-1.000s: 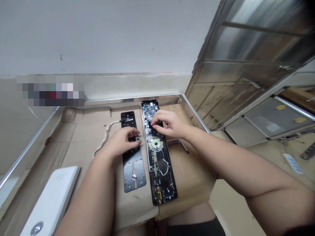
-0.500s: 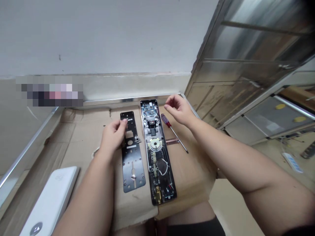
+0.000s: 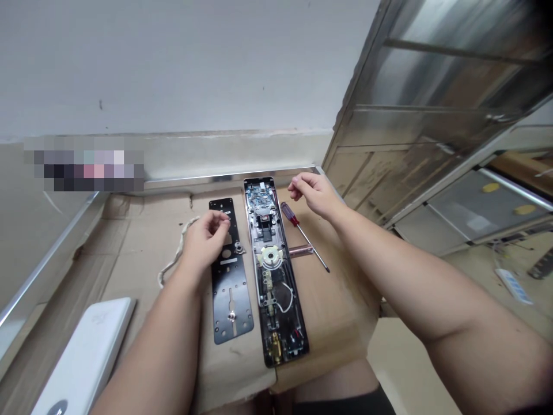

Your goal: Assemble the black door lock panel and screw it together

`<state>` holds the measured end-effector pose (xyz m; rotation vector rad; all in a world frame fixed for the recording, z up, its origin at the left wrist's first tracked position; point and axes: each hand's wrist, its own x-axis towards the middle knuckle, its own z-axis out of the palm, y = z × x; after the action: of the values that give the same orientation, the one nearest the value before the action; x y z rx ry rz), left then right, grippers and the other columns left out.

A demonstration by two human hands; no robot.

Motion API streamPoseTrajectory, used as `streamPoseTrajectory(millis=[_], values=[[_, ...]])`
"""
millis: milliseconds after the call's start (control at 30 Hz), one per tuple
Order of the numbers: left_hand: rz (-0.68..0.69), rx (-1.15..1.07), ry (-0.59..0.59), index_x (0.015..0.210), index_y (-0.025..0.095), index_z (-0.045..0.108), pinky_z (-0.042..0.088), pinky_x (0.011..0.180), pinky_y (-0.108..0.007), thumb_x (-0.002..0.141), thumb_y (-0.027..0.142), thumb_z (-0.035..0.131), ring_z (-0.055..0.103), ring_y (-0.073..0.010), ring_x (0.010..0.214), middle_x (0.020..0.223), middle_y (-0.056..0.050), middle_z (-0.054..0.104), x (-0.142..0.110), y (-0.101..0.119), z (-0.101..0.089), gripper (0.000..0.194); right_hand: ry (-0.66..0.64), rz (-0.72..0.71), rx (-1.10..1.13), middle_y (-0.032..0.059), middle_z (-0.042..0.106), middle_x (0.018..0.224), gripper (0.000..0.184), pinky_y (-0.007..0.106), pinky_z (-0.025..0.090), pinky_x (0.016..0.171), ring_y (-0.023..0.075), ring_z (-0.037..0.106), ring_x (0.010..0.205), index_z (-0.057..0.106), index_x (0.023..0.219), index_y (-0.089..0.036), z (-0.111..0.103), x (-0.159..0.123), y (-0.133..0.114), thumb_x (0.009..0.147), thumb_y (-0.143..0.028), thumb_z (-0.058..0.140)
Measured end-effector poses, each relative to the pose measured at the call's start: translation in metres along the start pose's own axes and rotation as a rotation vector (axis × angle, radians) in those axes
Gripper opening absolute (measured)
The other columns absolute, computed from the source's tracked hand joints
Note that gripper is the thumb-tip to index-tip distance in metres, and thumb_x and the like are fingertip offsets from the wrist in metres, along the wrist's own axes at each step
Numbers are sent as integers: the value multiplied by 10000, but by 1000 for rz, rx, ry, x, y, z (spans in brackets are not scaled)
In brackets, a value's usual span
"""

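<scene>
We have our left hand (image 3: 206, 239) curled narrowly over the far end of a black metal plate (image 3: 231, 300), and we cannot tell whether its fingertips hold anything small. Our right hand (image 3: 314, 195) hangs in a narrow pinch, apparently empty, above the creased cardboard (image 3: 332, 311). The open door lock (image 3: 268, 288) lies just right of the plate, with its circuit board (image 3: 259, 196) and thin white wire (image 3: 285, 302) exposed. A red-handled screwdriver (image 3: 290, 214) lies just right of the lock, its thin steel tip pointing near and right. We could scratch the board or snag the wire if that tip slipped, and the smooth plate might slide on the soft cardboard if pressed unevenly.
</scene>
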<state>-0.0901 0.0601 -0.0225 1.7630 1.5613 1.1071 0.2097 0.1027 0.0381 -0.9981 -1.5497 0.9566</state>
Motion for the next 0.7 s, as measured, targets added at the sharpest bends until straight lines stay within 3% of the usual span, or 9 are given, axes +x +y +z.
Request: streamPoseTrajectory(millis=[367,500,700], values=[[-4,32,-15,938,216,679,429,626,-255,844,389,609,574,-154,675,783,1,661,-1,0,-2,209,-54,38,-87,6,644,699,291,312,513,656,127,598,644,625,755,-205,-3,0,4,887,-462,659],[-11,144,-71,940,219,680,445,630,-277,813,364,606,597,-171,671,801,-8,695,0,0,-2,207,-80,70,-186,8,637,752,125,342,519,690,142,589,672,624,817,-208,-3,0,7,851,-313,682],[2,239,-145,952,222,677,467,669,-308,798,357,595,632,-200,717,845,-23,711,0,2,0,220,-106,97,-246,12,634,777,96,351,520,695,154,594,689,631,847,-208,-4,1,11,832,-290,678]])
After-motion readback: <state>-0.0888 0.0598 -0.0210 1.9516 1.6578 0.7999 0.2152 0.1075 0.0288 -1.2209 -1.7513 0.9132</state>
